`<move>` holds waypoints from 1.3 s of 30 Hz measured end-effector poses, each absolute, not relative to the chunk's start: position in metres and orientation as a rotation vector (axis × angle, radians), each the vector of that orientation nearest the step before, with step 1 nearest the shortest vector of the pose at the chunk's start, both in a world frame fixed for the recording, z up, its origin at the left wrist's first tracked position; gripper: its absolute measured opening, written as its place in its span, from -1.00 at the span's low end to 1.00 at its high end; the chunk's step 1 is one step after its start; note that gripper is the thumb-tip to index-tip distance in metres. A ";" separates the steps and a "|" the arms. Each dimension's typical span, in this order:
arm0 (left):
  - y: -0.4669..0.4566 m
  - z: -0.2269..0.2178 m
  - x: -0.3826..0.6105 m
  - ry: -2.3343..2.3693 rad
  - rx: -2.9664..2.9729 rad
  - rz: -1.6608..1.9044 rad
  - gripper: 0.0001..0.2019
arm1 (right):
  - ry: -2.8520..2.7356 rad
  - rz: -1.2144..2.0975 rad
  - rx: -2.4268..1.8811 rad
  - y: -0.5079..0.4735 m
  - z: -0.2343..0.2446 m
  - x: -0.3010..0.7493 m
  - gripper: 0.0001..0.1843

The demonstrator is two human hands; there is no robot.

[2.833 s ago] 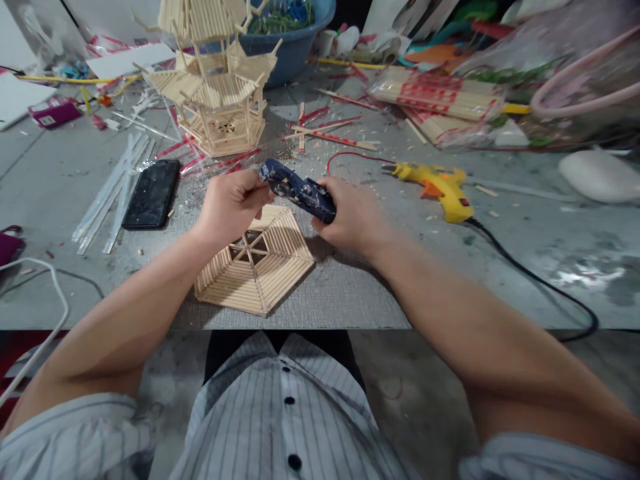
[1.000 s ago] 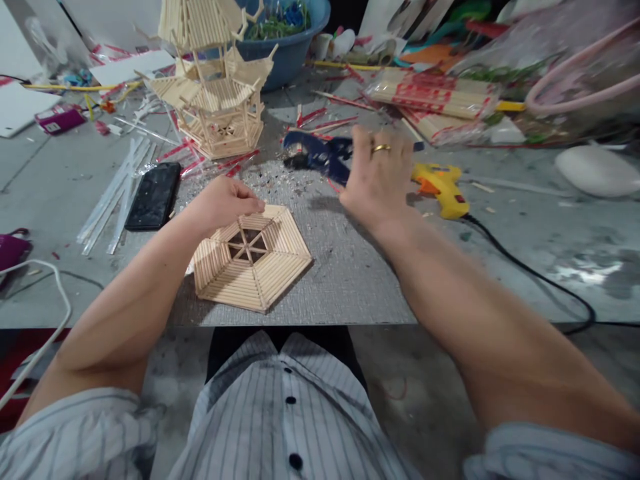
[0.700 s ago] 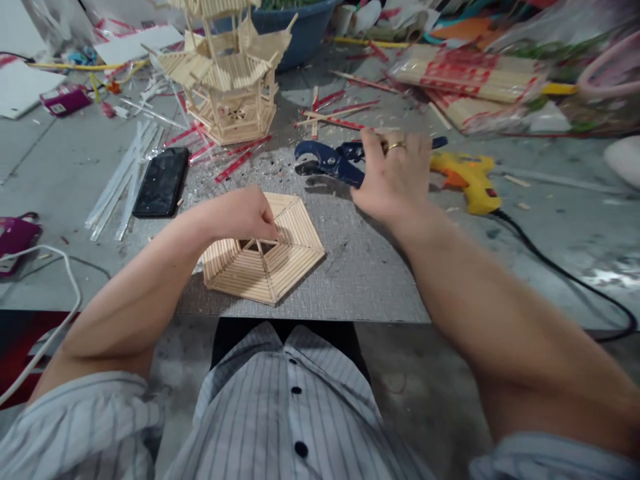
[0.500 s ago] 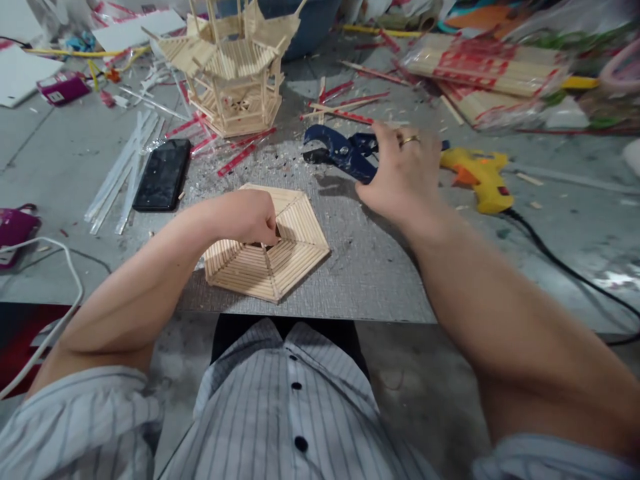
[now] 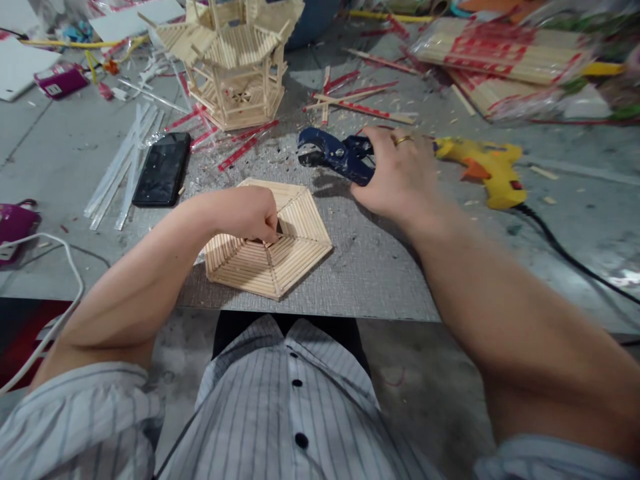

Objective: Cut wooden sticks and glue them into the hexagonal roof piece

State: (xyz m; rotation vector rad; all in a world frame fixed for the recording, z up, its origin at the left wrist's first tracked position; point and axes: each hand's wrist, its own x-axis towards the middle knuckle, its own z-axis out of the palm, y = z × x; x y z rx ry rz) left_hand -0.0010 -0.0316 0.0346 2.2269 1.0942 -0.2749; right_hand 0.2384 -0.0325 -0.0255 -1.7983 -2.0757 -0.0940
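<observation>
A hexagonal panel of thin wooden sticks [image 5: 300, 257] lies near the table's front edge, with an opening at its middle. My left hand [image 5: 250, 213] is closed in a pinch over that opening; whatever its fingertips hold is hidden. To the right of the panel, my right hand [image 5: 400, 170] is wrapped round the handles of a dark blue pipe cutter [image 5: 340, 153]. The cutter's curved jaws point left and stand apart, with nothing visible between them.
A stick-built pavilion model [image 5: 235, 73] stands at the back. A yellow glue gun [image 5: 493, 170] with a black cord lies to the right. Left are a phone [image 5: 163, 170] and clear glue sticks [image 5: 120, 167]. Packs of sticks [image 5: 495, 53] and red-marked scraps lie farther back.
The view has shifted slightly. My right hand and the pipe cutter have moved a little to the left. My left hand stays over the panel's middle.
</observation>
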 end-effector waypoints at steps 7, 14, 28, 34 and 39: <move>-0.026 0.027 -0.002 1.046 2.238 -0.271 -0.84 | -2.082 -0.035 -1.803 -0.034 -0.024 0.237 -0.43; -0.026 0.029 -0.004 1.059 2.281 -0.265 -0.82 | -2.094 -0.032 -1.775 -0.033 -0.025 0.239 -0.41; -0.028 0.037 -0.002 0.986 2.331 -0.441 -0.84 | -2.148 -0.092 -1.637 -0.026 -0.037 0.249 -0.33; -0.030 0.038 0.000 1.077 2.325 -0.416 -0.87 | -2.108 -0.135 -1.670 -0.028 -0.037 0.244 -0.38; -0.032 0.037 0.002 1.088 2.311 -0.421 -0.83 | -2.108 -0.178 -1.689 -0.028 -0.037 0.243 -0.40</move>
